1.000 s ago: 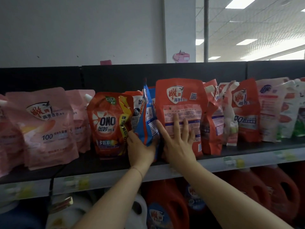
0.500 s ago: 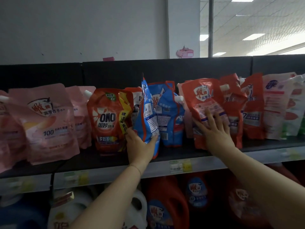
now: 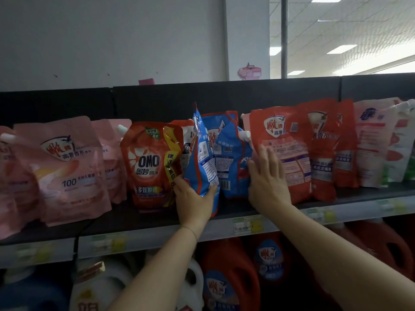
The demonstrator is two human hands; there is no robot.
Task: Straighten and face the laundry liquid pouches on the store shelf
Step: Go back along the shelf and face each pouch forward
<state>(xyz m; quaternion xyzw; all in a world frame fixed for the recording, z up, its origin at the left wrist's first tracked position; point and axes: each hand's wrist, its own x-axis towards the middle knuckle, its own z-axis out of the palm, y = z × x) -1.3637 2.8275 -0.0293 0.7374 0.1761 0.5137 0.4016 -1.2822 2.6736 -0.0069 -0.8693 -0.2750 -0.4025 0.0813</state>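
Blue pouch [image 3: 205, 153] stood edge-on on the shelf [image 3: 134, 221] — left hand [image 3: 194, 198] gripped its base, fingers curled; right hand [image 3: 268, 185] pressed flat, fingers spread, on the red pouch [image 3: 289, 140]. Facing underway; next probably called for turning it label-forward.

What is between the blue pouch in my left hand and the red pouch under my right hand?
A second blue pouch, its white spout cap toward the red pouch, barcode side out; the head view shows it.
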